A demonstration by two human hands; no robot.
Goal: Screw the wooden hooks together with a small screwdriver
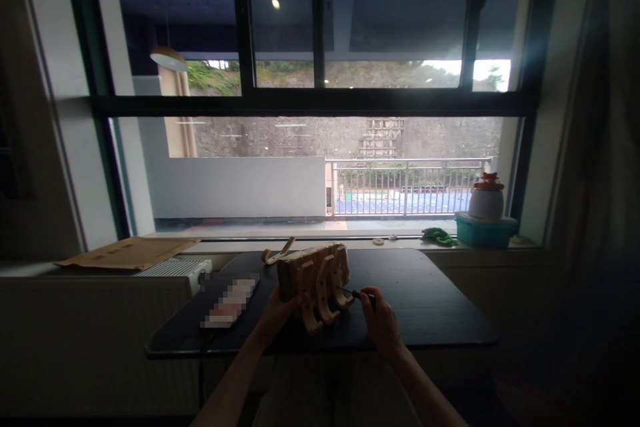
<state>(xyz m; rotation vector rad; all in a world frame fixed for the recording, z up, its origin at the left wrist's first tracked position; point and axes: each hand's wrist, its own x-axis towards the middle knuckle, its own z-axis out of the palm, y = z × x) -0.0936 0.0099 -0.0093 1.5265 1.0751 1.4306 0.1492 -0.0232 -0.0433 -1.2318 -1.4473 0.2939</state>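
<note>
A wooden block (293, 269) with 3 curved wooden hooks (324, 293) on its near face stands tilted on the dark table. My left hand (278, 312) grips the block's lower left side, its thumb near the left hook. In my right hand (381, 320), the fingers are closed around the black handle of a screwdriver (356, 294). Its thin shaft points left and meets the rightmost hook; the tip is too small to make out. Behind the block, a loose curved wooden hook (278, 252) lies on the table.
The black table (430, 307) stands against a windowsill. A blurred phone-like object (231, 301) lies left. A brown envelope (131, 252) rests beyond it. On the sill are a green cloth (439, 236), a teal box (484, 231) and a white jar (487, 203).
</note>
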